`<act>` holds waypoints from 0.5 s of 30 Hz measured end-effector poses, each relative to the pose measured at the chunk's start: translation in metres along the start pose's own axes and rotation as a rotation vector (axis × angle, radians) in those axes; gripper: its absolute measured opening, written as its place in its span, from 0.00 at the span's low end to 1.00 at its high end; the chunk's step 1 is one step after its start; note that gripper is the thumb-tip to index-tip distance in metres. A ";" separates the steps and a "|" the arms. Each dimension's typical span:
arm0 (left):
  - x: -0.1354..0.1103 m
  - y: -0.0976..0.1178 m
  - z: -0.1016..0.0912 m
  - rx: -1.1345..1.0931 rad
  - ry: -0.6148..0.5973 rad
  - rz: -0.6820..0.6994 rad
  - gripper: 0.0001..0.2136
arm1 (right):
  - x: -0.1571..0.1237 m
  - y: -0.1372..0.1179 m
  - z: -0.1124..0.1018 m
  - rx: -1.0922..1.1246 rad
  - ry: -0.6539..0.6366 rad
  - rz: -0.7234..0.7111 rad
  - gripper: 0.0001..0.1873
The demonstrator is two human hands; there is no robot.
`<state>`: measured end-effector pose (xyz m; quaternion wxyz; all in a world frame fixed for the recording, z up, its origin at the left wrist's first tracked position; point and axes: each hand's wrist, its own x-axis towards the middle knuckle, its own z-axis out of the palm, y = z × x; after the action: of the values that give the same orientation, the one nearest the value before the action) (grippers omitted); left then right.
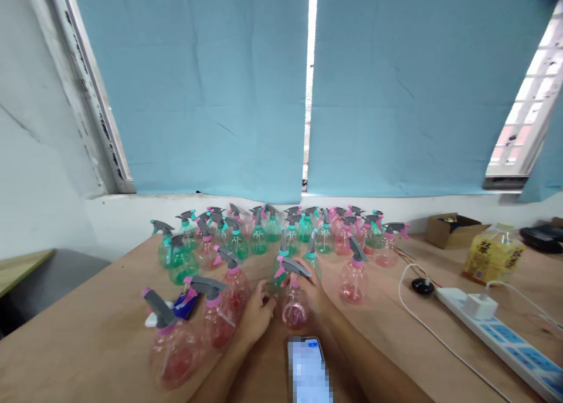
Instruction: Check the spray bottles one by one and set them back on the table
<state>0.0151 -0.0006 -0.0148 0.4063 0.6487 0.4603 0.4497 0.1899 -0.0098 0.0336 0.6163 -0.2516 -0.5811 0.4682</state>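
Observation:
My right hand [311,283] is wrapped round the neck and grey-and-pink trigger head of a clear pink spray bottle [294,309], which stands upright in front of me. My left hand [258,314] is just left of that bottle, apart from it, its fingers loosely curled with a gap at the thumb and nothing visible in them. Close by on the left are three more pink spray bottles [178,356]. Two green spray bottles [313,262] stand right behind the held one. A phone [308,368] lies on the table between my forearms.
Rows of pink and green spray bottles [259,239] fill the back of the wooden table [101,327]. A blue packet [187,303] lies at left. On the right are a pink bottle [353,283], power strip [497,332], cables, yellow jug [492,253] and cardboard box [453,230].

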 end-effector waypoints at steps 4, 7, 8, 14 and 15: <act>0.003 -0.001 0.000 -0.090 0.115 -0.067 0.23 | -0.001 0.007 0.004 -0.108 0.045 -0.075 0.15; 0.005 -0.002 -0.001 -0.121 0.179 -0.099 0.22 | 0.000 0.006 0.010 -0.307 0.087 -0.196 0.14; 0.006 -0.002 -0.002 -0.130 0.198 -0.104 0.22 | -0.001 0.005 0.013 -0.373 0.104 -0.240 0.13; 0.008 -0.007 -0.005 -0.172 0.277 -0.101 0.18 | -0.010 -0.013 0.030 -0.649 0.118 -0.260 0.13; 0.008 -0.009 -0.005 -0.184 0.293 -0.103 0.17 | -0.011 -0.017 0.033 -0.671 0.097 -0.257 0.14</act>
<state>0.0097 0.0098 -0.0200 0.4150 0.5121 0.5039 0.5582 0.1648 -0.0346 0.0498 0.5800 -0.3868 -0.6994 0.1575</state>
